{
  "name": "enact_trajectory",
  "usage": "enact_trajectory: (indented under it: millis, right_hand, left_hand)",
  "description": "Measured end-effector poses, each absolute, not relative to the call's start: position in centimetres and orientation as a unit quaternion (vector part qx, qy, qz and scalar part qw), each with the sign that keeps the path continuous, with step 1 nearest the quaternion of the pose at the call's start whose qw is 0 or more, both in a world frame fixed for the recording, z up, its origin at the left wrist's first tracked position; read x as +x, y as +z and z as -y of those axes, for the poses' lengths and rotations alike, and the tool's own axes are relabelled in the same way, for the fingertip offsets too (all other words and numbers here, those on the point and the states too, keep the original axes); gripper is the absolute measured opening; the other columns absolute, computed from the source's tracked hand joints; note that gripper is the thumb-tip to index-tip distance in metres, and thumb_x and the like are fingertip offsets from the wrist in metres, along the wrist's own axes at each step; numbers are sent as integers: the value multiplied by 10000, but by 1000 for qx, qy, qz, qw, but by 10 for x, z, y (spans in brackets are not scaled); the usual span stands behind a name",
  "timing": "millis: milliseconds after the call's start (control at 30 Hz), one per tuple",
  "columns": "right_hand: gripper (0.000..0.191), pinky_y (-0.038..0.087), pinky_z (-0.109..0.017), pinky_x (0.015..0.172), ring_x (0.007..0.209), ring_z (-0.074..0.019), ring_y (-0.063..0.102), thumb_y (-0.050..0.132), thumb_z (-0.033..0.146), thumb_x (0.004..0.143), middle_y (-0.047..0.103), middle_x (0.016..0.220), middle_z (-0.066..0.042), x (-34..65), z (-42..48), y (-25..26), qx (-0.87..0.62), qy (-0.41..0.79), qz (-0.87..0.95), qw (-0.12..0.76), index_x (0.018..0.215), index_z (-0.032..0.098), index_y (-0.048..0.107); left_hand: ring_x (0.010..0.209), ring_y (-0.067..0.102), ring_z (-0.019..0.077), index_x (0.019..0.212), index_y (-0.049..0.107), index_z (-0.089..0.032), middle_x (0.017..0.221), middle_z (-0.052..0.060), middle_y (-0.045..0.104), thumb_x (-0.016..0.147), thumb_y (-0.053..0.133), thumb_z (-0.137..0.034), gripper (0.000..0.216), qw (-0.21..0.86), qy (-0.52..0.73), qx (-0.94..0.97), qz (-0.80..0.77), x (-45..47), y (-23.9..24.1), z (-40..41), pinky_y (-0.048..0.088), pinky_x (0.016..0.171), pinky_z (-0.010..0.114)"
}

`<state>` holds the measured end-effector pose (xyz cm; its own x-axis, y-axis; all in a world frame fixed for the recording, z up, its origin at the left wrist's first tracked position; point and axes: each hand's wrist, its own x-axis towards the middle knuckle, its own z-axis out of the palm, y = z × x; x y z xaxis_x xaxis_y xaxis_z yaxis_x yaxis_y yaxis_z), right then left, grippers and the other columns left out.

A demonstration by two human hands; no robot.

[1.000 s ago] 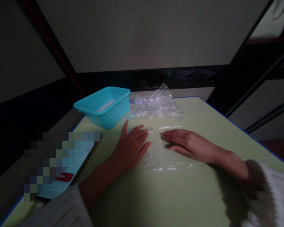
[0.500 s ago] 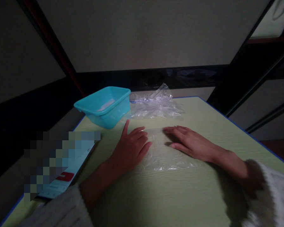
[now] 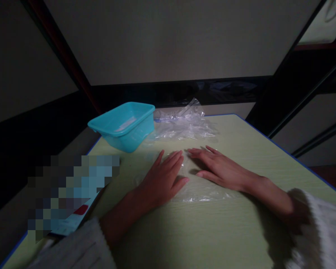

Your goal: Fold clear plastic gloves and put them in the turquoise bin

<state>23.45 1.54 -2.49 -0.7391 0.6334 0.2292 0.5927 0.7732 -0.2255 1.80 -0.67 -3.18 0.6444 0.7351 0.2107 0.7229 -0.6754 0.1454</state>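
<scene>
One thin, clear sheet (image 3: 203,193) is lying flat at the centre of the frame. Over it, the left hand (image 3: 165,180) is resting, thumb spread apart; the right hand (image 3: 221,168) is arching, its fingers spread. Above, one crumpled, shiny heap (image 3: 183,126) is sitting beside one rectangular tub (image 3: 127,141).

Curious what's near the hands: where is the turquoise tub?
In the head view, the turquoise tub stands at the back left of the table, beside the crumpled clear plastic and beyond the left hand.
</scene>
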Motion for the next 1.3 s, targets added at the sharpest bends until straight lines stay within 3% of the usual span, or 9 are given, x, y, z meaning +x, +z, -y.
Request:
enact_trajectory:
  millis: [267,467,700,833,933,1033,1167,1300]
  right_hand:
    - [542,241,-594,1024,1240,-286,407,315,494,906,461,1319,-210,232,-17,-29,-327,72,934,122,1287,111,349]
    - [502,248,-582,1028,1150,-273,508,326,464,916,520,1269,-166,253,-20,-27,-350,71,925,128,1317,164,312]
    - [488,477,-451,876,1058,-269,566,299,473,916,554,1227,-165,275,-25,-19,-414,55,900,128,1250,136,411]
    - [514,505,-459,827,992,-282,597,311,484,908,593,1164,-175,274,-23,-17,-430,39,894,118,1221,100,446]
    - [465,468,-500,880,1023,-288,583,318,449,917,600,1162,-155,270,-21,-15,-404,13,906,125,1204,119,475]
    - [406,407,-497,965,1082,-263,559,315,389,933,579,1214,-128,265,-19,-13,-349,5,928,131,1192,140,505]
    - [377,435,-448,958,1126,-247,533,321,327,940,594,1201,-124,261,-18,-11,-312,5,942,124,1161,125,550]
    - [332,430,-432,969,1147,-237,518,349,281,935,640,1136,-96,257,-14,-11,-286,11,949,129,1106,131,591]
  left_hand:
    - [1343,226,231,1328,335,-61,1429,164,306,902,347,-390,538,42,82,905,-414,18,-37,5,172,1087,466]
    - [1345,219,230,1339,325,-81,1433,162,295,903,349,-389,534,51,82,904,-417,18,-36,6,196,1080,471]
    - [1349,207,231,1346,308,-57,1441,163,270,904,361,-379,549,66,69,901,-423,19,-35,6,186,1085,473]
    - [1351,200,234,1348,302,-63,1445,159,264,901,363,-380,551,71,73,900,-423,19,-35,7,190,1081,485]
    - [1351,199,242,1347,298,-76,1447,156,267,888,384,-365,549,53,99,900,-421,17,-34,6,198,1077,492]
    - [1305,316,238,1322,316,-65,1386,169,384,882,386,-305,507,12,145,887,-439,14,-30,5,193,1083,475]
    - [1067,568,208,1279,350,-54,1115,138,630,869,365,-220,443,-29,198,851,-485,10,-25,2,237,1071,447]
    - [943,627,204,1279,349,-47,970,104,684,857,368,-197,448,-43,160,833,-528,8,-24,1,252,1059,449]
